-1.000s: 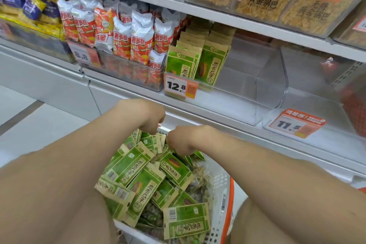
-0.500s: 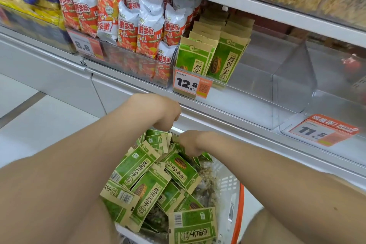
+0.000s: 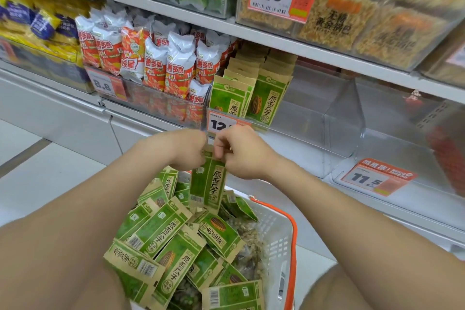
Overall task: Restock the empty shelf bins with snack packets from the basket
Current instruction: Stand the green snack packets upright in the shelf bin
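A white basket (image 3: 278,239) with an orange handle sits low in front of me, full of several green-and-tan snack packets (image 3: 163,234). My left hand (image 3: 186,148) and my right hand (image 3: 241,151) both pinch the top edge of a small stack of these green packets (image 3: 207,184), which hangs upright above the basket. On the shelf behind, a clear bin (image 3: 297,118) holds two short rows of the same green packets (image 3: 251,93) at its left side. The rest of that bin is bare.
Red-and-white snack bags (image 3: 156,63) fill the bin to the left. Yellow and blue bags (image 3: 37,25) stand further left. A second clear bin (image 3: 392,138) with an 11.5 price tag (image 3: 377,178) lies to the right. Boxed snacks fill the upper shelf (image 3: 352,20).
Both hands have risen out of the basket, lifting a small stack of green packets up toward the shelf edge. The camera has tilted upward.
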